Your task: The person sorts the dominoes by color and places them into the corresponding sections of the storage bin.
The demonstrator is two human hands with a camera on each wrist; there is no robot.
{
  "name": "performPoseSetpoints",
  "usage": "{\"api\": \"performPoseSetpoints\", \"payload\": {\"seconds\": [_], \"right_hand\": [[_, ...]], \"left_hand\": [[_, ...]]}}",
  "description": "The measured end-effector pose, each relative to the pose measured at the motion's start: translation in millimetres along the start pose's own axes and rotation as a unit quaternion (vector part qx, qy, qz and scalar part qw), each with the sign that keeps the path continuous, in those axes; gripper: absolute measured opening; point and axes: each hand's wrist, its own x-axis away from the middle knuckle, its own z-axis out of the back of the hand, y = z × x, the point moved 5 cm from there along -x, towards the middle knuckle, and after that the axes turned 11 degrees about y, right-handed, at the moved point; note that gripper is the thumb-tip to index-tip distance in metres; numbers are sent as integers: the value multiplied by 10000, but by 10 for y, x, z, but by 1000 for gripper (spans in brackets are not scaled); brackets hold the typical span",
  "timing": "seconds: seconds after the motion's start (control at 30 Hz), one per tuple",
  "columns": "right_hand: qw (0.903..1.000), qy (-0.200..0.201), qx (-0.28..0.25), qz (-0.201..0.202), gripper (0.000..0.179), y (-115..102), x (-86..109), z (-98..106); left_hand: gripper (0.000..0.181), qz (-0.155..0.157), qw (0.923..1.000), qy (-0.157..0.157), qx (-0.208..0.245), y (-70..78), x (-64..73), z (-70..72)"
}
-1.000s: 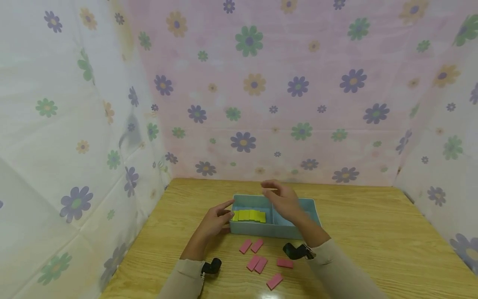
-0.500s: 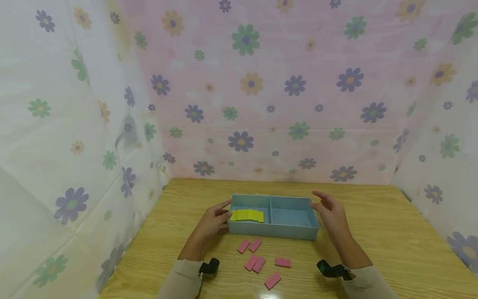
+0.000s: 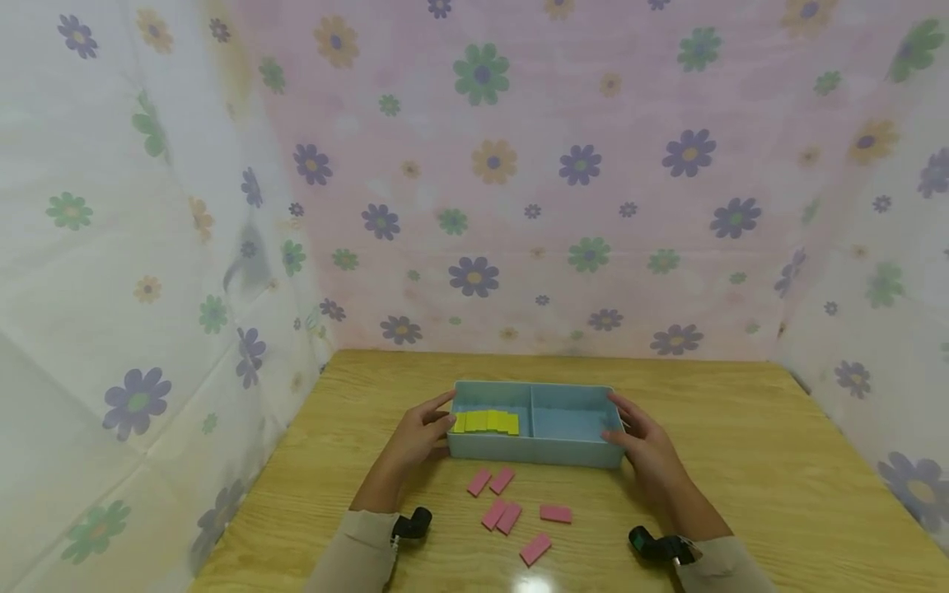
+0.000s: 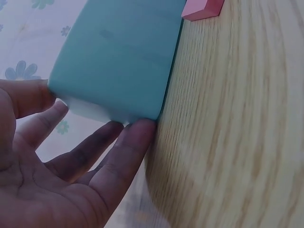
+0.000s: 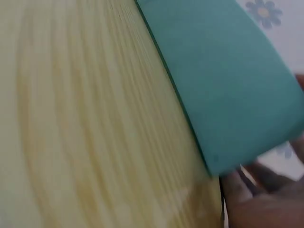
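A light-blue divided box (image 3: 534, 449) lies on the table, with yellow tiles (image 3: 485, 422) in its left compartment and nothing in the right one. My left hand (image 3: 415, 432) touches the box's left end. In the left wrist view, extended fingers (image 4: 126, 152) meet the end wall, and the thumb is at its upper corner. At the other end, my right hand (image 3: 652, 449) holds the box, thumb over the rim near the front corner and fingers along the outside. The right wrist view shows this hand (image 5: 270, 199) only partly.
Several pink tiles (image 3: 508, 519) lie loose on the wooden table (image 3: 356, 395) in front of the box. Flower-patterned cloth (image 3: 534, 148) hangs behind and along both sides. Each wrist wears a small black camera (image 3: 656, 545).
My right hand has moved from above the box, out to the right, and onto its right end. The left hand stays at the left end. Box and tiles have not moved.
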Motion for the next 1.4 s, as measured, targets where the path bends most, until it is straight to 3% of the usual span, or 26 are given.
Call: {"api": "performPoseSetpoints", "payload": {"seconds": [0.23,0.43,0.5,0.63,0.73,0.87,0.97,1.17,1.27,1.4], "right_hand": [[9927,-437,707,873,74,68,-24,27],[9909,-330,965,880,76,109,-17,70],[9913,-298,954,852,76,121,-20,74],[9912,-272,958,876,75,127,-25,73],[9913,-282,936,884,74,121,-23,70],[9923,-255,900,814,74,105,-19,81],[9925,-237,925,767,74,92,-14,88],[9924,-220,928,773,72,87,-4,86],[9931,-223,844,786,72,96,-5,79],[9934,-247,753,834,71,105,-12,69]], "left_hand": [[51,-86,9997,214,-9,57,27,17],[49,-191,9982,557,-89,25,36,14],[48,-193,9962,789,-318,3,49,34],[42,172,9931,1006,-575,-41,127,87],[32,284,9916,628,-1094,-55,238,107],[21,-148,9821,-80,-1876,-32,387,50],[18,-364,9788,-383,-1979,-4,459,-77],[21,-542,9704,-435,-2312,19,474,-353],[21,-464,9694,-390,-2380,4,460,-434],[21,-622,9648,-303,-2536,14,458,-487]]}}
